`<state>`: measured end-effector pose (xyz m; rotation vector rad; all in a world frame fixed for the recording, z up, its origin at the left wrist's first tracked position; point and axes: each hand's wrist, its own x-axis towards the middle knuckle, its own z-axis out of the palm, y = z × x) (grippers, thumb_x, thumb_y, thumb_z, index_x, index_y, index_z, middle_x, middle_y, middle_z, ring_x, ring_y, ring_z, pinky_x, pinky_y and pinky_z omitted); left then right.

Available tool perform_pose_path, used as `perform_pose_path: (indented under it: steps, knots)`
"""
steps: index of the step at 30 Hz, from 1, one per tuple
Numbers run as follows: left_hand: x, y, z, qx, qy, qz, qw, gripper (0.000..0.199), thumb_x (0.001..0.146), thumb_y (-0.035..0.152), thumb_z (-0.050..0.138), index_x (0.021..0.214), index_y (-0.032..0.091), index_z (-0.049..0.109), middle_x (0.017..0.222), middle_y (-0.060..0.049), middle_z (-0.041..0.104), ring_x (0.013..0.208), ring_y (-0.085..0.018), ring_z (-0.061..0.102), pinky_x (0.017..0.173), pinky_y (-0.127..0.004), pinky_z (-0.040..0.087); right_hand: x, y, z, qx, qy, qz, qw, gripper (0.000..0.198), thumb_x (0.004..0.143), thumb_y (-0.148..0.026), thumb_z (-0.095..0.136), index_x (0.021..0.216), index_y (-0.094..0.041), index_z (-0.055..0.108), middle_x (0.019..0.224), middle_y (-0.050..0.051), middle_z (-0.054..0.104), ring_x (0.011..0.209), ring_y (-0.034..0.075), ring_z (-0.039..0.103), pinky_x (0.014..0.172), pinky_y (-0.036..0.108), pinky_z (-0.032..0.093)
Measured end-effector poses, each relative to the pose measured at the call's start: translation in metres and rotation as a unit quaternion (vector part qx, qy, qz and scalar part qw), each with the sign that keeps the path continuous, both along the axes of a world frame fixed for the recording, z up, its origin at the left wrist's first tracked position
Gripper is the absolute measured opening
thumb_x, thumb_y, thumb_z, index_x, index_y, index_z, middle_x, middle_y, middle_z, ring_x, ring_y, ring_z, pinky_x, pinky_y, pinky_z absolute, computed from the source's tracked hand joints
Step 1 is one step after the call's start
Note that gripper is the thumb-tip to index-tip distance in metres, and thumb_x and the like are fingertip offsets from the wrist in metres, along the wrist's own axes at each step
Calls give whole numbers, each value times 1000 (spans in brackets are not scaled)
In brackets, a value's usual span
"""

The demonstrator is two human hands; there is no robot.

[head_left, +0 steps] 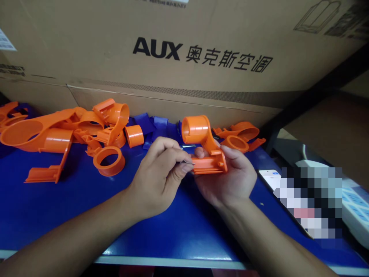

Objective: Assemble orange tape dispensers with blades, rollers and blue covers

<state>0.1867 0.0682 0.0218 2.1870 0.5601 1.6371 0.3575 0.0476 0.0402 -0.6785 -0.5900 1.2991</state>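
My right hand (235, 175) is wrapped round an orange plastic tape dispenser (211, 164), holding it up over the blue table. The dispenser's round hub points up and to the left, and its trough-like end lies across my palm. Thumb and fingers of my left hand (158, 181) pinch a small thin metal strip (188, 162) at the left end of that trough. My left fingertips hide most of the strip, so I cannot tell whether it sits in the dispenser.
Orange dispenser parts (56, 139) and a loose orange ring (109, 161) lie at the left. Behind my hands are blue plastic pieces (160, 126), with more orange parts (236, 143) beyond. A large cardboard box (115, 73) backs the table. A phone (268, 175) and white power strip (357, 219) lie right.
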Motion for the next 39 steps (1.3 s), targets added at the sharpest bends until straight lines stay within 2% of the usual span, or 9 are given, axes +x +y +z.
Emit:
perform_pose_path:
  steps: [2,6,9,13,18,20,28,34,39]
  knots:
    - [-2,2,-1,10,16,19,1000,5,105,17,62,109,19,66,106,-6,73,101,-15,74,91,-30,62,-1,1,0,-4,3,-8,1000,24,79,-37,60,95,-21,70,67,2,66,59,22,68,55,35,61]
    - [-4,3,0,20,75,17,997,12,108,15,55,116,20,63,106,-4,79,95,-15,79,87,-29,65,-2,4,4,11,0,-66,998,19,77,-35,60,85,-20,68,64,3,64,57,21,65,61,43,65]
    - [-5,3,0,33,119,19,992,20,107,15,56,125,19,65,115,-6,80,106,-18,79,94,-31,65,-2,5,9,12,0,-97,995,20,77,-33,57,84,-19,69,62,3,62,56,19,62,61,40,64]
    - [-7,5,-3,48,167,28,984,36,105,14,60,141,17,61,130,-8,78,116,-18,76,105,-31,61,-1,5,11,8,-7,-99,995,22,79,-33,54,85,-19,70,63,4,63,58,20,61,64,42,65]
    - [-9,11,-8,123,169,50,977,23,103,12,64,124,19,70,115,-5,82,98,-17,79,96,-32,63,0,4,6,48,0,-106,993,19,80,-32,59,84,-18,72,68,5,65,58,20,63,74,51,68]
    - [-10,13,-9,141,165,44,975,24,101,10,64,123,19,71,112,-5,82,95,-16,78,93,-32,63,1,4,4,56,-3,-104,993,19,81,-32,59,84,-18,71,69,4,65,58,21,64,76,54,69]
    - [-14,18,-7,164,169,21,972,30,98,4,64,125,15,72,106,-7,79,89,-17,72,87,-33,60,-1,3,4,85,-34,-103,991,29,81,-33,55,94,-19,76,63,4,64,59,21,65,75,50,70]
    - [-15,20,-8,185,164,30,969,26,100,6,64,123,14,73,102,-7,79,85,-16,68,83,-32,58,3,2,3,74,-36,-89,993,29,81,-36,56,97,-21,76,65,4,65,62,26,71,75,57,69]
    - [-12,20,-11,183,143,34,972,25,100,7,65,122,15,74,102,-6,79,84,-15,69,83,-31,59,2,1,3,96,-26,-86,991,27,82,-33,54,91,-20,76,64,4,66,60,21,67,77,55,70]
